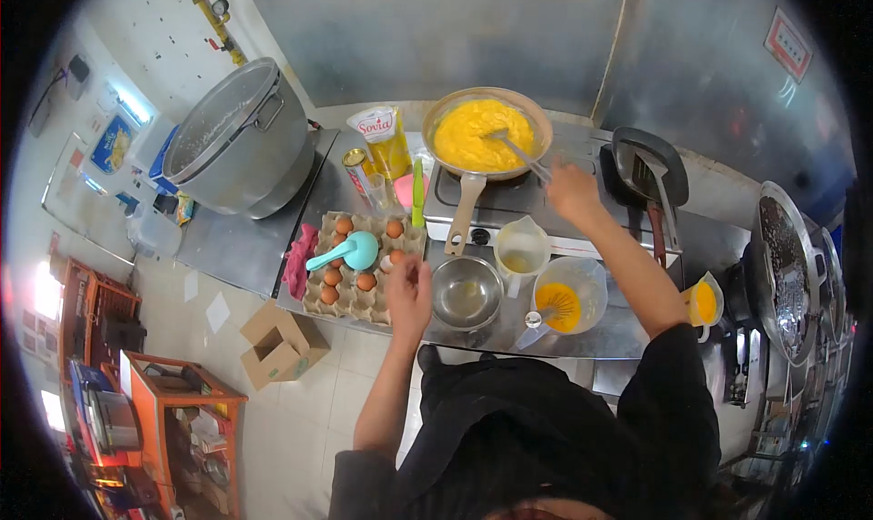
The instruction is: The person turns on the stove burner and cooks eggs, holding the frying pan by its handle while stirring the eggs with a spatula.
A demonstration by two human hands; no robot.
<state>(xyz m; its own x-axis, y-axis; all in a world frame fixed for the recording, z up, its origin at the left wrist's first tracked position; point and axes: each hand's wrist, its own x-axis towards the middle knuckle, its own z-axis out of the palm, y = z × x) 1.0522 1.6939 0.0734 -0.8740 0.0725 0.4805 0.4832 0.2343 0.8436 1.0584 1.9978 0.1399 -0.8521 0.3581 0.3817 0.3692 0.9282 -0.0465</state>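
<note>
My right hand (573, 192) is closed round the handle of a grey metal spatula (521, 152). Its head rests in yellow scrambled egg (482, 133) in a frying pan (544, 120) on the stove. Over the right edge of the egg tray (350, 311) hovers my left hand (409, 294), fingers loosely bent and apart, with nothing visible in it. Several brown eggs (366, 282) and a turquoise ladle-shaped scoop (360, 250) lie on the tray. Just right of my left hand stands a metal bowl (466, 292) with a little liquid.
A jug (522, 247) and a bowl with beaten egg and a whisk (582, 288) stand before the stove. To the right are a dark square pan (650, 170) and another egg jug (705, 302). An oil pouch (382, 142) and large pot (241, 142) stand left.
</note>
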